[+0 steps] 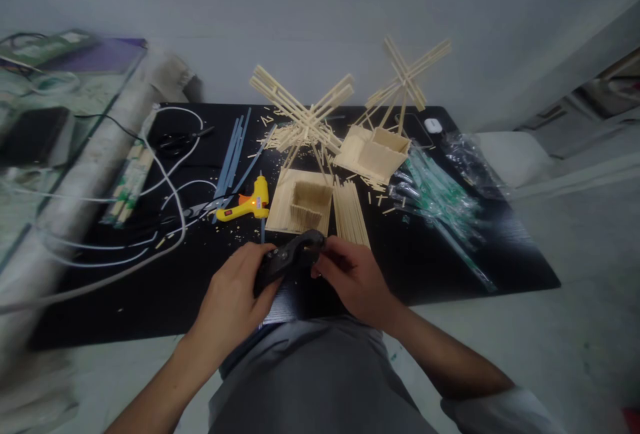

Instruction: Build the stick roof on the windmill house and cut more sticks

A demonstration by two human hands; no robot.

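Note:
My left hand is wrapped round a black hand tool with a curved, hooked jaw, like a cutter. At its jaw end, my right hand is closed in a pinch; what lies between those fingers is too hidden to name. Just beyond the tool stands a wooden-stick model with an open square box on a flat base and a crossed-blade frame rising behind it. Long thin wooden sticks lie side by side along the model's right edge.
A second stick model stands behind right. To the left are a yellow glue gun, grey-blue strips, black-handled scissors and looping white cables. Green plastic packaging covers the right side. Stick offcuts are scattered behind.

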